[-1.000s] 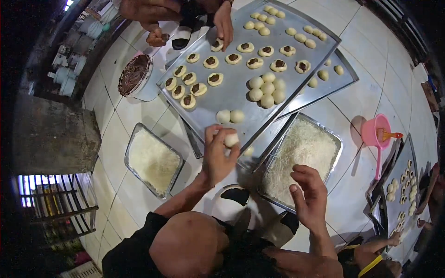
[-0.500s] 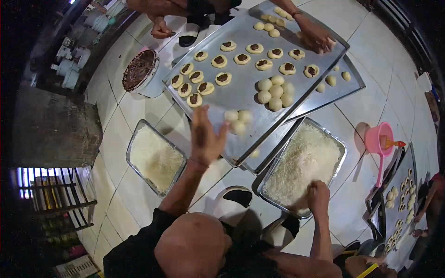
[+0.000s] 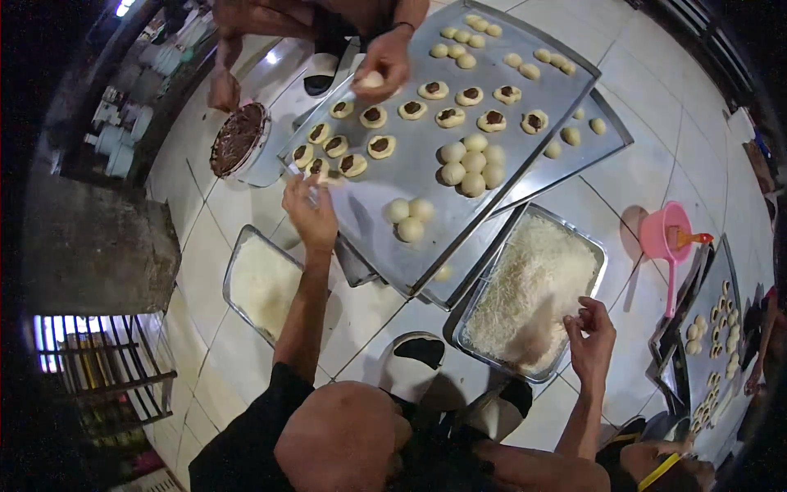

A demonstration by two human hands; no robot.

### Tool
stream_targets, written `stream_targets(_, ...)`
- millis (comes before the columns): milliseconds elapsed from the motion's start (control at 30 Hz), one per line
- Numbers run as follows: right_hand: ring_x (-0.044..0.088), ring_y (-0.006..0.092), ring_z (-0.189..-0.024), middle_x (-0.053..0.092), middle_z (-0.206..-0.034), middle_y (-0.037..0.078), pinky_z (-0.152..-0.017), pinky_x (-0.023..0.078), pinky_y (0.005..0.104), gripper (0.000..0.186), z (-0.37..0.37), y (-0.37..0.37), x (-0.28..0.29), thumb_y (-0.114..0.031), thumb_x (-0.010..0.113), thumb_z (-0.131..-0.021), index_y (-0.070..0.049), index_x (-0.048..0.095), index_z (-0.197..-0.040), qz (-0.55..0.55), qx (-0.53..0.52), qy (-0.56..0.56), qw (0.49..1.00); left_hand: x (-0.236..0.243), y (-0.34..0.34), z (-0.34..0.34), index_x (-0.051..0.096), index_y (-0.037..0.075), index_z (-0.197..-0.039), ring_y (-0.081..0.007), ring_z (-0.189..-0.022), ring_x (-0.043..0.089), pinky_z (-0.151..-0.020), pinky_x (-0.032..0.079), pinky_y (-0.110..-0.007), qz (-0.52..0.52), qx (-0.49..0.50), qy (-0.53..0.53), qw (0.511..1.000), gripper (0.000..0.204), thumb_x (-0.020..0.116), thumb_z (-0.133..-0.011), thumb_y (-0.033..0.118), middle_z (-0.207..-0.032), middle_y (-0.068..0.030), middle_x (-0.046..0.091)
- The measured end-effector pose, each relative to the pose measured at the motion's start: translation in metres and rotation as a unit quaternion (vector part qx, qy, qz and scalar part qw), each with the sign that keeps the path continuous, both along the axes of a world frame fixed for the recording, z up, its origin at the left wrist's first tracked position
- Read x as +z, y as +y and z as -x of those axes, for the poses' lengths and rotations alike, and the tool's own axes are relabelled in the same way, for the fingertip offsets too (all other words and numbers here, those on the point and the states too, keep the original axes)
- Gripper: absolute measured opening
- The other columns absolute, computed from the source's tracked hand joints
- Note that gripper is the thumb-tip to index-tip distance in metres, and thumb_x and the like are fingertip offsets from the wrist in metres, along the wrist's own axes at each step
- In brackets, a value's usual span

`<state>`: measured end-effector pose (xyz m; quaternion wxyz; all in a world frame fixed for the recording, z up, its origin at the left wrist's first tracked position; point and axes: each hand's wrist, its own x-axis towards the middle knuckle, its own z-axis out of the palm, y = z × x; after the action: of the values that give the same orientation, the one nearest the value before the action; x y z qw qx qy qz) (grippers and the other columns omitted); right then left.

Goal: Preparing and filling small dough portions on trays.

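At the left edge of the large metal tray (image 3: 361,221), my left hand (image 3: 314,215) has its fingertips around a flattened dough disc (image 3: 318,167) with dark filling; whether it is lifted is unclear. More filled discs (image 3: 382,147) lie beyond it. A small cluster of plain dough balls (image 3: 410,220) sits to the right of my hand. Over the near right corner of a tray of pale shreds (image 3: 533,287) hovers my right hand (image 3: 593,338), its fingers bent and apart with no item visible in them.
Across the tray, a co-worker's hand (image 3: 387,61) holds a dough ball; their other hand (image 3: 223,90) is by a bowl of dark filling (image 3: 241,141). A shallow tray of pale crumbs (image 3: 266,283) lies left. At right are a pink dipper (image 3: 666,234) and another dough tray (image 3: 713,328).
My left hand has moved left and forward to the filled disc. My right hand has risen off the shreds, fingers spreading. The co-worker's hand has swung left with a dough ball.
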<state>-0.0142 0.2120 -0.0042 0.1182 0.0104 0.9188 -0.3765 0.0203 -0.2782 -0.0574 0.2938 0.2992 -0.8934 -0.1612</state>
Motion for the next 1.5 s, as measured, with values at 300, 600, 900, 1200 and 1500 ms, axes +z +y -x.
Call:
stream_targets(300, 0.062, 0.0257, -0.072, 0.067, -0.082, 0.014, -0.069, 0.05, 0.034, 0.044, -0.007, 0.011, -0.019, -0.003, 0.071, -0.073, 0.002, 0.062, -0.115, -0.045, 0.066, 0.006, 0.997, 0.075, 0.171, 0.01, 0.047, -0.002, -0.126, -0.0305, -0.116, 0.057, -0.101, 0.048, -0.036, -0.787, -0.22, 0.271, 0.509, 0.033, 0.044, -0.096, 0.011, -0.122, -0.0184, 0.057)
stream_targets(600, 0.061, 0.0179, -0.07, 0.067, -0.088, 0.013, -0.065, 0.053, 0.026, 0.021, 0.015, 0.0, 0.024, 0.0, 0.063, -0.082, 0.007, 0.067, -0.101, 0.212, -0.04, -0.09, 0.972, 0.016, 0.277, -0.002, 0.046, -0.005, -0.13, -0.027, -0.114, 0.06, -0.097, 0.051, -0.033, -0.904, -0.137, -0.007, 0.405, 0.042, 0.047, -0.099, 0.024, -0.125, -0.0184, 0.058)
stream_targets(900, 0.061, 0.0194, -0.069, 0.066, -0.088, 0.012, -0.063, 0.05, 0.0257, 0.03, -0.013, -0.047, 0.028, 0.004, 0.062, -0.081, 0.0, 0.067, -0.11, 0.091, 0.09, 0.111, 0.986, 0.036, 0.304, 0.001, 0.051, 0.001, -0.128, -0.0174, -0.103, 0.061, -0.092, 0.052, -0.027, -0.731, -0.264, -0.13, 0.615, 0.031, 0.047, -0.098, 0.005, -0.124, -0.0149, 0.059)
stream_targets(1200, 0.057, 0.0151, -0.07, 0.064, -0.099, 0.009, -0.062, 0.047, 0.0257, 0.041, -0.007, -0.015, 0.013, 0.008, 0.067, -0.077, -0.002, 0.06, -0.117, 0.29, 0.032, -0.101, 0.951, 0.036, 0.286, 0.008, 0.051, 0.001, -0.129, -0.0126, -0.093, 0.061, -0.081, 0.053, -0.022, -0.733, -0.321, -0.074, 0.595, 0.036, 0.047, -0.094, -0.004, -0.12, -0.0133, 0.058)
stream_targets(1500, 0.057, 0.0152, -0.075, 0.062, -0.094, 0.008, -0.064, 0.047, 0.0246, 0.02, -0.009, -0.037, 0.014, 0.007, 0.067, -0.08, 0.001, 0.066, -0.099, 0.155, 0.187, 0.277, 0.93, 0.082, 0.279, 0.012, 0.048, -0.001, -0.131, -0.0161, -0.103, 0.06, -0.089, 0.051, -0.026, -0.518, -0.386, -0.266, 0.716, 0.041, 0.052, -0.09, -0.004, -0.126, -0.0172, 0.057)
